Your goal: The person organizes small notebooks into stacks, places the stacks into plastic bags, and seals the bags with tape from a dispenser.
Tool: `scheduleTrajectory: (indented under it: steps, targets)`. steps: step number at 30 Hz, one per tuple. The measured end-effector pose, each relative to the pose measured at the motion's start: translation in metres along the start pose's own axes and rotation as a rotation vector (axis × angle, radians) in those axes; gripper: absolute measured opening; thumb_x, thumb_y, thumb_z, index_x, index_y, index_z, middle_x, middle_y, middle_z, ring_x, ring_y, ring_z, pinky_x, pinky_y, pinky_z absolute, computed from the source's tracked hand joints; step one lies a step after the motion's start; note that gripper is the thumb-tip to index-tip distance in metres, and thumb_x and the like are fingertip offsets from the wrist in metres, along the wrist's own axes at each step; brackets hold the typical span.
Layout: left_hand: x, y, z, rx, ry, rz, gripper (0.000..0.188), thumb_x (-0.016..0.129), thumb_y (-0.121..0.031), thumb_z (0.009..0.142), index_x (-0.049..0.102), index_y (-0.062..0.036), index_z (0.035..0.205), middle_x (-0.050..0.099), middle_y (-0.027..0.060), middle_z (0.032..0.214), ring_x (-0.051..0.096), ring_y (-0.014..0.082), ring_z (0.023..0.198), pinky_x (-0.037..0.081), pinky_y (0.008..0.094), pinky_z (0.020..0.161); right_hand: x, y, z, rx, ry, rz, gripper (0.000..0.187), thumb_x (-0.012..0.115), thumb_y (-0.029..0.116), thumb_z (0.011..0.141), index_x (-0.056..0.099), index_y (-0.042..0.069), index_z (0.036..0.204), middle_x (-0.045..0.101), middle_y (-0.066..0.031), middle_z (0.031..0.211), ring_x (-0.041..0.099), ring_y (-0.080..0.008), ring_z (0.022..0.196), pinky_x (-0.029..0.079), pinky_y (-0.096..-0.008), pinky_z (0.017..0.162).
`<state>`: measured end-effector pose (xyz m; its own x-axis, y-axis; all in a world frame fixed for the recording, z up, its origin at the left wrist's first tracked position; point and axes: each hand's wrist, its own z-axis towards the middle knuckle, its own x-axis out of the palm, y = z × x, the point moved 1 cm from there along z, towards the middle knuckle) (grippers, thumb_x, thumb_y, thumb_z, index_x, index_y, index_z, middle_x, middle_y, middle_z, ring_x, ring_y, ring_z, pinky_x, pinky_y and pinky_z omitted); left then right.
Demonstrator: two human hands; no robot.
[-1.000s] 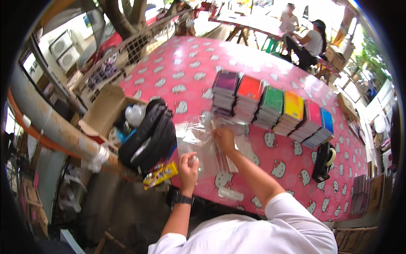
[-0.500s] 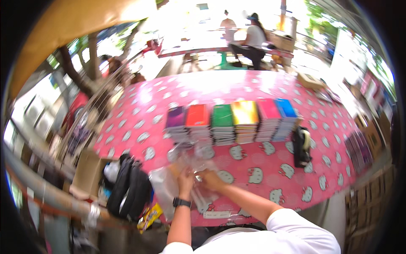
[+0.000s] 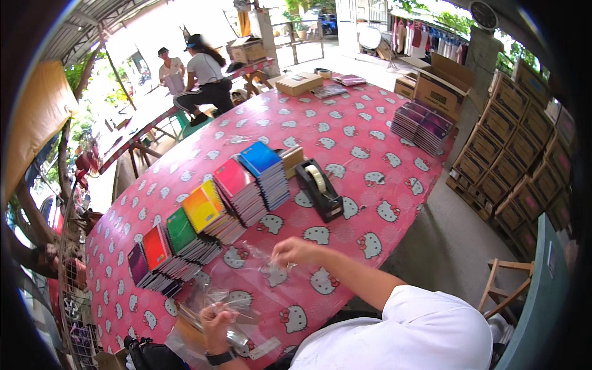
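Two hands over a pink table (image 3: 345,132) with white cat faces. On the left, low down, the left hand (image 3: 217,320) with a dark watch, fingers closed on a clear plastic bag (image 3: 237,305). Bag lying flat on the near edge of the table, stretched between both hands. More clear bags in a loose pile (image 3: 197,327) just under that hand. Above the bag, a row of notebook stacks (image 3: 203,231) running up to the right: purple, red, green, yellow, pink, blue. Further right, the right hand (image 3: 295,251), fingertips pinched on the far end of the same bag, near a cat face. Past the blue stack, a black tape holder (image 3: 319,190) with a roll of tape, close to a small brown box (image 3: 291,157). Far right on the table, a second pile of purple notebooks (image 3: 424,126). Off the table on the right, lots of brown cardboard boxes (image 3: 524,154) stacked high. At the back left, two other people (image 3: 194,77) at another table.
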<state>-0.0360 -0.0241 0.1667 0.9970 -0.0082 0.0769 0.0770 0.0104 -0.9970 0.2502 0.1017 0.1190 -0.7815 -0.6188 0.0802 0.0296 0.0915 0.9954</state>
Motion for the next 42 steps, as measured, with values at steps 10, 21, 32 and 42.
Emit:
scheduleTrajectory:
  steps: [10, 21, 32, 42]
  targets:
    - [-0.022, 0.092, 0.062, -0.222, 0.001, 0.919, 0.04, 0.075, -0.022, 0.066, 0.064, -0.0003, 0.097, 0.064, 0.0118, 0.088, 0.06, 0.0237, 0.079, 0.047, 0.0384, 0.069, 0.041, -0.009, -0.012, -0.443, -0.211, -0.928, 0.025, 0.062, 0.009, 0.074, 0.059, 0.009, 0.099, 0.059, -0.0104, 0.104, 0.052, -0.0316, 0.104, 0.04, -0.0411, 0.091]
    - [0.04, 0.109, 0.031, 0.007, -0.211, 1.334, 0.065, 0.064, -0.033, 0.08, 0.039, -0.0131, 0.136, 0.033, 0.0127, 0.144, 0.026, 0.0373, 0.134, 0.02, 0.064, 0.103, 0.066, -0.038, -0.016, 0.074, 0.191, -1.25, 0.053, 0.064, 0.034, 0.076, 0.053, 0.013, 0.124, 0.047, -0.013, 0.133, 0.039, -0.0355, 0.125, 0.03, -0.0599, 0.097]
    - [0.022, 0.105, 0.019, 0.194, -0.181, 1.111, 0.089, 0.068, -0.055, 0.069, 0.035, -0.0131, 0.141, 0.03, 0.0129, 0.147, 0.02, 0.0373, 0.137, 0.018, 0.0654, 0.104, 0.045, -0.082, 0.005, -0.148, -0.381, -1.52, 0.058, 0.054, 0.039, 0.087, 0.04, 0.011, 0.136, 0.037, -0.0145, 0.142, 0.03, -0.0391, 0.131, 0.022, -0.0592, 0.103]
    - [0.033, 0.108, 0.013, 0.227, -0.119, 1.143, 0.06, 0.06, -0.034, 0.08, 0.044, -0.0088, 0.132, 0.038, 0.0143, 0.139, 0.028, 0.0334, 0.133, 0.023, 0.0609, 0.103, 0.19, 0.065, 0.154, -0.842, -0.052, -1.035, 0.029, 0.063, 0.013, 0.076, 0.061, 0.008, 0.105, 0.059, -0.0095, 0.107, 0.051, -0.0317, 0.104, 0.04, -0.043, 0.09]
